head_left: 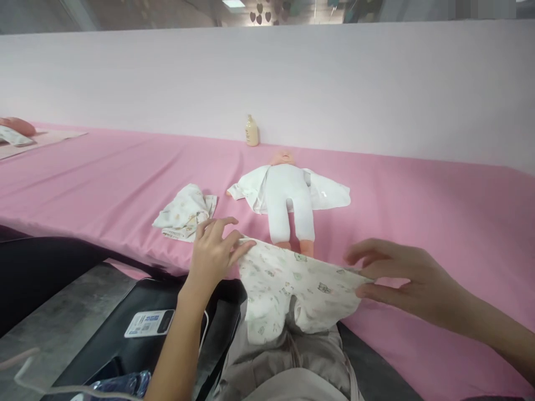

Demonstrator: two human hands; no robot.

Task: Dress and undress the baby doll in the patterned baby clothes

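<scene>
A small pair of white patterned baby pants [301,284] is stretched by its waistband between my two hands, its legs hanging over my lap. My left hand [215,245] pinches the left end of the waistband. At the right end, the thumb and fingers of my right hand [388,270] close on the other corner. Just beyond the pants a baby doll [288,192] lies on its back, its white legs toward me. A white top [330,192] is spread open around it, with one sleeve flat on the right. Its upper head is hard to make out.
A folded patterned cloth [186,211] lies left of the doll on the pink sheet [418,223]. A pump bottle [251,132] stands by the white wall [267,83]. Left of my lap, a black chair [108,334] bears a white card [149,323] and a cable.
</scene>
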